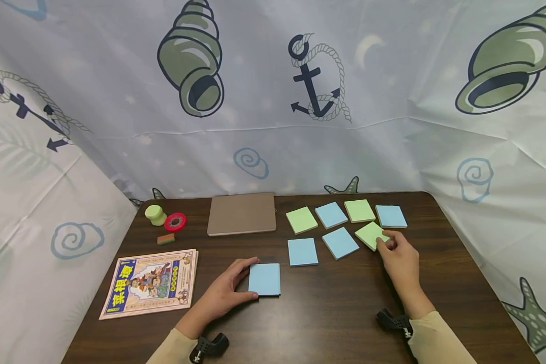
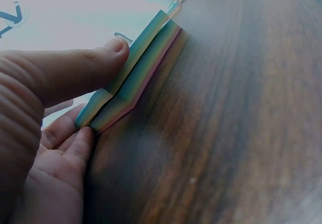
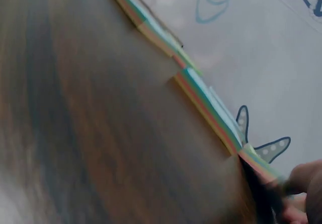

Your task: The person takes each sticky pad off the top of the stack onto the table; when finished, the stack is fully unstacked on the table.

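My left hand grips two sticky note pads, one on the other, by their left side. The upper pad has a blue top, and in the left wrist view the pads' edges show coloured layers, with the thumb on one side and fingers beneath. My right hand pinches a green-topped sticky note pad at its right corner. Just left of that pad lie a tilted blue pad and a squarer blue pad. In the right wrist view, the fingers are partly cut off.
Behind are green, blue, green and blue pads. A brown notebook lies at the back edge. On the left are a magazine, an eraser, a red ring and a green round container.
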A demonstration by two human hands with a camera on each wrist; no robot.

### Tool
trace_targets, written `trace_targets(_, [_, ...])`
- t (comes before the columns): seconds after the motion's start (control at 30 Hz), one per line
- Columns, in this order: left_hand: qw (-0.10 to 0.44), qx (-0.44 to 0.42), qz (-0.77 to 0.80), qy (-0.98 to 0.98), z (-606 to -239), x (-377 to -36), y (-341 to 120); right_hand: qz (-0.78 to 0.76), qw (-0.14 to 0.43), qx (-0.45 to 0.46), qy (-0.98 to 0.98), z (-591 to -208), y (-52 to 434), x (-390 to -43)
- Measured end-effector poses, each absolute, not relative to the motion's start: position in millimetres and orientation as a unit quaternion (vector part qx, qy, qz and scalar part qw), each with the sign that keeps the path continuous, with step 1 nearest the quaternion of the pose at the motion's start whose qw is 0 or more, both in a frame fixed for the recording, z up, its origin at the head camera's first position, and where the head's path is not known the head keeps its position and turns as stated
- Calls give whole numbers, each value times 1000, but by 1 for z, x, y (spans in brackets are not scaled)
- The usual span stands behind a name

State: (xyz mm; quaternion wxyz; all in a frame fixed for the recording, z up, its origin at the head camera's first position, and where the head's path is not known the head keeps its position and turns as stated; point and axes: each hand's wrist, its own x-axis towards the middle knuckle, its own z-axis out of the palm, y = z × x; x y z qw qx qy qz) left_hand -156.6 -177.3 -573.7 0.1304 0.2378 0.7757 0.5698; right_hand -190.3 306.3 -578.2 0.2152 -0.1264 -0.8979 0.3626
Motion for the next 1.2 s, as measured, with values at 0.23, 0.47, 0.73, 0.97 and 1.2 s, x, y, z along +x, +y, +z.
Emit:
trace_targets(0.23, [135, 227, 566, 781, -573, -157, -177, 337, 190, -128, -913, -574, 309, -192])
trace_targets(0.47, [130, 242, 576, 769, -574, -158, -178, 347, 188, -143, -908, -573, 307, -191])
trace_targets(0.73, [120, 250, 582, 764, -577, -157, -178, 378, 200, -147, -892, -566, 300, -187])
trace_targets(0.97, [124, 247, 584, 763, -573, -157, -177, 437, 172, -39, -882, -544, 263, -182])
trace_targets(1.2, [126, 236, 581, 769, -572, -156, -178, 480, 63, 71, -872, -524, 197, -177])
